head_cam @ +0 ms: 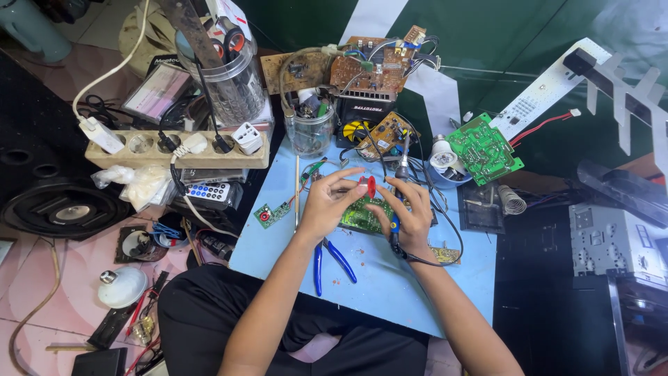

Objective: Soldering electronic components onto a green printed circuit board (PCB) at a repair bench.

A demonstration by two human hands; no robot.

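The left hand point(328, 203) pinches a small red spool point(367, 186) above the green circuit board point(358, 217) on the blue counter point(390, 278), keeping it near the work. The right hand point(410, 219) grips a soldering iron point(399, 202), tip up, clear of the board. Blue-handled pliers point(330, 261) lie nearby.

Worn on the head, one view only. Looked steeply down over both bare forearms onto the pale blue rectangular bench point(390, 278) resting over the lap. Sat near enough to fill the middle with that bench, yet wide enough to take in the pink tiled floor point(42, 278) at left and dark green wall point(501, 42) ahead.
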